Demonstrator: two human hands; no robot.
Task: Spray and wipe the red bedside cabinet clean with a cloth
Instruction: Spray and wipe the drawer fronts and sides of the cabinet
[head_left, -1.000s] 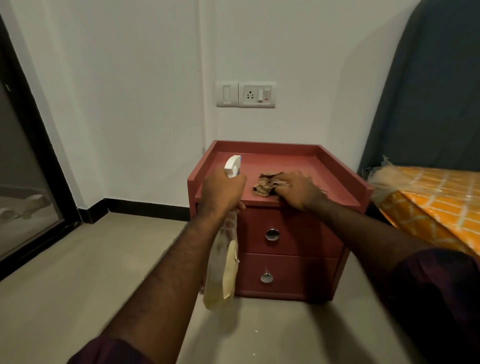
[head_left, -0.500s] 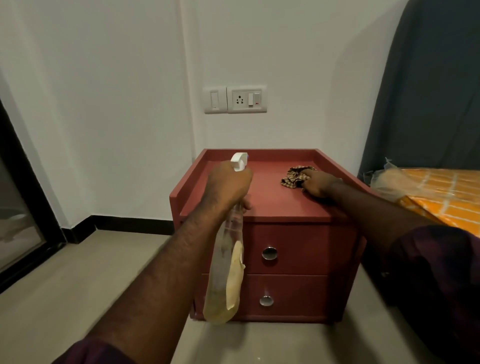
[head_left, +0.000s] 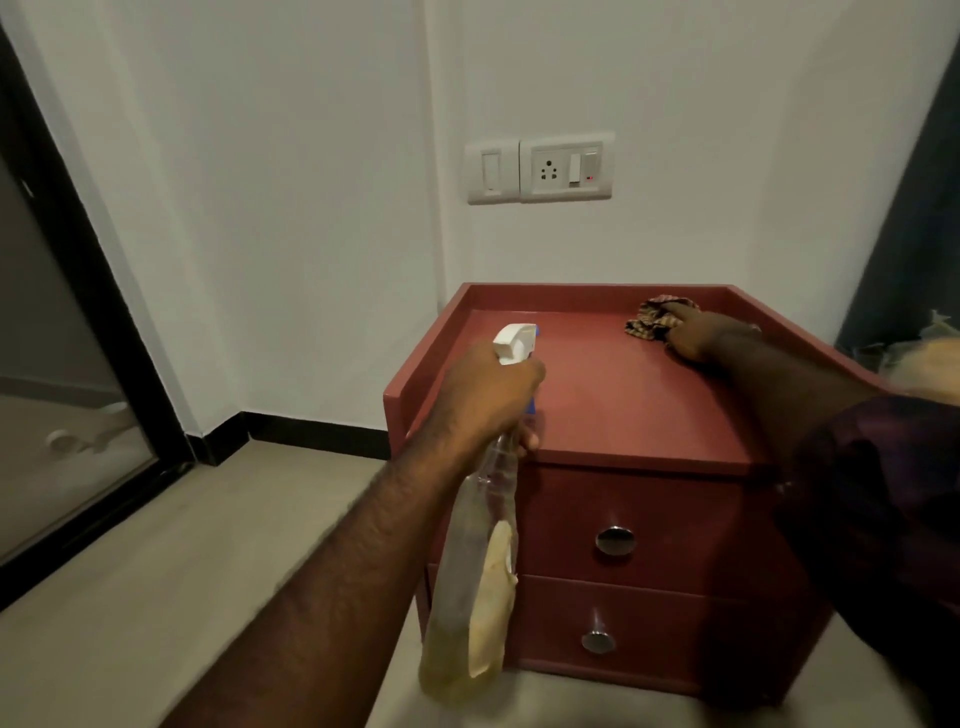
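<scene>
The cloth (head_left: 655, 323) is noted bunched atop the red bedside cabinet (head_left: 623, 410), in its rear right corner, pressed under the flat right hand (head_left: 696, 338) — remaining surface lies forward and left — while the spray bottle (head_left: 467, 597) is gripped at its neck by the left hand (head_left: 488, 400) at the front left edge.

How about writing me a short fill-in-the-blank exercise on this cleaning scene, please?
1. The right hand presses a checked brown cloth onto the ____ of the red wooden bedside cabinet.
2. The left hand grips a clear plastic spray bottle holding ____ liquid.
3. The cabinet has ____ drawers.
Missing: top; yellow; two.
</scene>
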